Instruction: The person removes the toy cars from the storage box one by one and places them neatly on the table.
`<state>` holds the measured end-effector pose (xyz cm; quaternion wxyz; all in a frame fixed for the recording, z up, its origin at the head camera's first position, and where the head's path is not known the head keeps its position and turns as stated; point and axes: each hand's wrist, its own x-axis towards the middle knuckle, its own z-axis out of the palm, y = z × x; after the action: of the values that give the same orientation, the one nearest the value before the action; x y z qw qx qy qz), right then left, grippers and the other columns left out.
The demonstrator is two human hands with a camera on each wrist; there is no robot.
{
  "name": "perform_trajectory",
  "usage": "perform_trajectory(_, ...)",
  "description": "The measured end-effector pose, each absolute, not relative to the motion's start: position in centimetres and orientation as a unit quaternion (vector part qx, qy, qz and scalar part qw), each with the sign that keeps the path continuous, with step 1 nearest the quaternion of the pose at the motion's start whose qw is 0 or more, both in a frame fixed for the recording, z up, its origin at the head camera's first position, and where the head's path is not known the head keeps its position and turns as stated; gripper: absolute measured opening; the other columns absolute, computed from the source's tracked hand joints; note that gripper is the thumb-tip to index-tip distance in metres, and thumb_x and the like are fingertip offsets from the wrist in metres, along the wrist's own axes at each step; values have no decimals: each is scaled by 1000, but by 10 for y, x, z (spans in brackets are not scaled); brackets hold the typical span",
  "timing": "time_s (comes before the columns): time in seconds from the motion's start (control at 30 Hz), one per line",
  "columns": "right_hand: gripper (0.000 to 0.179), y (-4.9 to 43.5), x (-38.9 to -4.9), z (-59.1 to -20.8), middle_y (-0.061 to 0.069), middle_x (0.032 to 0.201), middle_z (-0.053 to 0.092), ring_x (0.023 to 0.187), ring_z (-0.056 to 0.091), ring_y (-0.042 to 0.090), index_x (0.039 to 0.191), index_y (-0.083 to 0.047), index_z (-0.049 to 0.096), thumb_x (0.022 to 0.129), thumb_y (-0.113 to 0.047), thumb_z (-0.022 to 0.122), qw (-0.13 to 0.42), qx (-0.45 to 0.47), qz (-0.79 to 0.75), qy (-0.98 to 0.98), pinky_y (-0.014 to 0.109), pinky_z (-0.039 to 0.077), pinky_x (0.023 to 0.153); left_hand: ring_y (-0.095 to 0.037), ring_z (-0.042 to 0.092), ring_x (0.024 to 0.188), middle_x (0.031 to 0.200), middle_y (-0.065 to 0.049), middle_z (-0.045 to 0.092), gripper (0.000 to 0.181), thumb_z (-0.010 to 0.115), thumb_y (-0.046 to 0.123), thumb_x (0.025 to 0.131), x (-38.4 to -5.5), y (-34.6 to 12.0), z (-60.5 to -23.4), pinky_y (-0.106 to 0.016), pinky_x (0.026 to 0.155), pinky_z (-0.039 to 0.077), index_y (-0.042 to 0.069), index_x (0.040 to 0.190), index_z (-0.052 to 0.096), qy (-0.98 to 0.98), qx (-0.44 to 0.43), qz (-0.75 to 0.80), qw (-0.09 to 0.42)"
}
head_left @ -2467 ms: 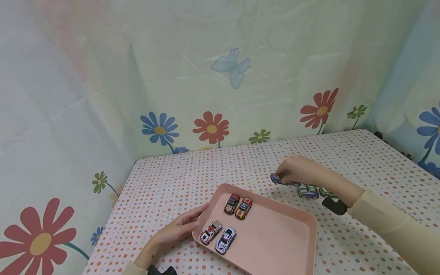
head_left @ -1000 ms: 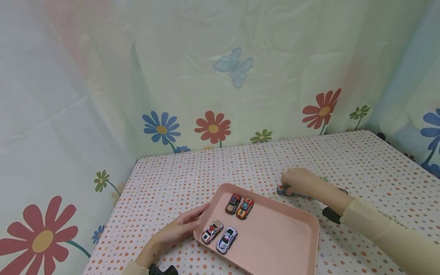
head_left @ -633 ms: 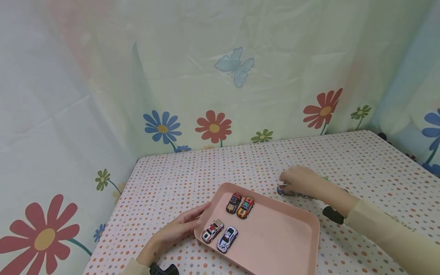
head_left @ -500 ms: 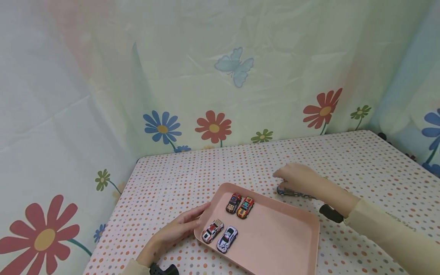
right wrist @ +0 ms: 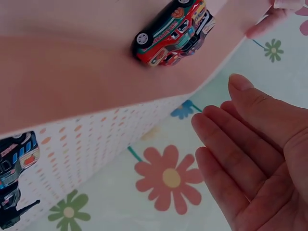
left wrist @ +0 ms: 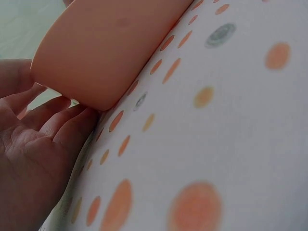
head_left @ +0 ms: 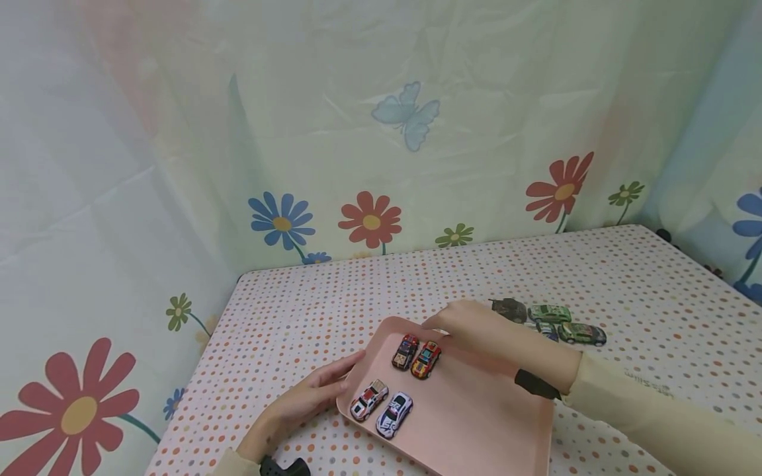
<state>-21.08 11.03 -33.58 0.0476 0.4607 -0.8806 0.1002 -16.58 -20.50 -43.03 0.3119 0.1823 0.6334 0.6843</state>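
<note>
My left hand rests against the left side of a pink tray; in the left wrist view its fingers touch the tray's outer wall. In the tray sit a dark red-topped toy car, a red and yellow toy car, a white and red toy pickup and a white and purple toy car. Over the tray's far rim hovers my right hand, holding nothing. Its fingers extend loosely in the right wrist view, close to the red toy car.
Beyond the tray, several toy cars lie grouped on the dotted tablecloth: a brownish one, a light green one and a dark green one among them. My right forearm hides part of the group. A floral curtain hangs behind the table.
My right hand gripped a blue toy car among the group, moved it nearer the tray and let go. It has since come left over the tray. The left hand stays put.
</note>
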Motion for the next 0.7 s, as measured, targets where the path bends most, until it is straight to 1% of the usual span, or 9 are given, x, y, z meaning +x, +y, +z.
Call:
perform_trajectory(0.1,19,105,-210,-338,-5,67,61,59,52,6,81,-11,69,77,8,66,47,475,105,-872,22,43,53,-27,22,136,153,-10,16,53,45,17,100,-166,-205,-430,-36,105,28,11,149,26,634,179,685,311)
perform_trajectory(0.2,18,101,-208,-340,-7,62,55,58,46,5,75,-14,65,78,4,68,37,475,92,-874,22,40,52,-27,22,136,153,-11,16,52,44,16,100,-165,-205,-432,-36,105,28,10,149,26,630,184,688,310)
perform_trajectory(0.27,11,99,-207,-343,-5,68,61,63,54,6,80,-11,69,77,-2,74,24,470,79,-879,22,45,56,-27,23,135,153,-10,17,52,44,16,100,-164,-205,-433,-35,105,28,11,149,26,628,188,688,310)
perform_trajectory(0.3,10,97,-207,-345,-3,72,64,66,57,8,83,-9,70,76,-3,75,16,469,72,-880,23,47,58,-26,23,135,153,-10,17,52,44,15,100,-164,-204,-434,-34,105,28,11,149,26,626,190,689,312)
perform_trajectory(0.33,14,96,-207,-347,-3,77,66,71,60,10,87,-9,72,75,-5,77,8,468,64,-881,23,49,61,-27,23,135,153,-10,16,52,44,15,100,-163,-204,-435,-35,104,28,10,149,25,624,190,691,313)
perform_trajectory(0.43,19,91,-208,-354,-2,82,68,73,61,9,90,-8,72,73,-4,78,-12,478,46,-877,22,49,63,-27,23,135,153,-11,15,52,44,15,100,-163,-204,-435,-35,104,30,9,149,24,621,190,693,314)
perform_trajectory(0.57,17,86,-210,-360,-7,73,63,64,55,6,84,-11,71,71,-3,79,-10,495,16,-869,20,46,57,-28,23,135,154,-12,13,53,44,15,100,-163,-205,-433,-35,103,31,9,149,24,620,187,694,316)
perform_trajectory(0.7,18,84,-213,-364,-9,68,60,61,53,6,80,-13,70,70,-1,79,7,502,-6,-865,20,45,55,-29,23,135,154,-13,12,54,44,14,100,-165,-205,-431,-36,103,31,9,149,24,624,189,691,312)
